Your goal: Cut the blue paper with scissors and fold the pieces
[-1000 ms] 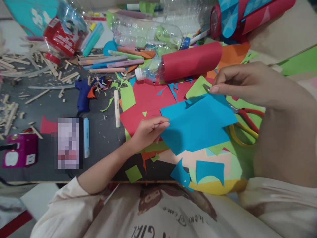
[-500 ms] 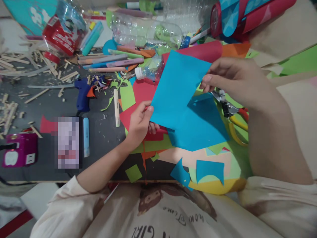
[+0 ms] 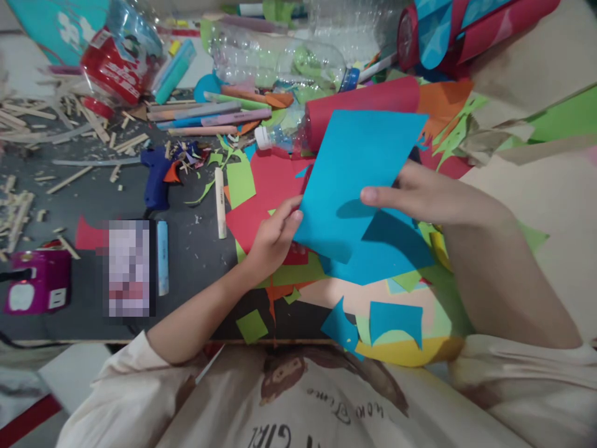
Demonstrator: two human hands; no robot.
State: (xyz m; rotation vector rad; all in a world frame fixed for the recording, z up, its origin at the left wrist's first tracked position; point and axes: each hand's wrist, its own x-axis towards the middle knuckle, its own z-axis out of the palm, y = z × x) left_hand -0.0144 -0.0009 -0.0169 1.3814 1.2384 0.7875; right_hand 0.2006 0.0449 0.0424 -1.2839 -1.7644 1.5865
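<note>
A blue sheet of paper [image 3: 357, 155] is held up at a slant between both my hands. My left hand [image 3: 275, 239] pinches its lower left edge, thumb on top. On the right side, my right hand [image 3: 410, 193] grips it with the thumb lying on the front and the fingers behind, mostly hidden. Under it lies another blue sheet [image 3: 396, 255], partly in shadow, on red paper [image 3: 270, 180] and green paper. Scissors with a yellow handle [image 3: 439, 250] show only in part beneath my right wrist.
Blue cut-offs [image 3: 396, 322] lie near the front edge. To the left are a blue glue gun [image 3: 156, 177], a marker [image 3: 220, 202], a blurred-out screen [image 3: 128, 267] and a purple box [image 3: 40, 281]. Behind are a clear bottle [image 3: 280, 59], a red-wrapped bottle [image 3: 364, 109] and wooden sticks [image 3: 28, 112].
The blue sheet has shifted right and turned slightly. My right hand has slid from its upper right corner to lower on the right side, thumb now across the front. My left hand moved slightly right.
</note>
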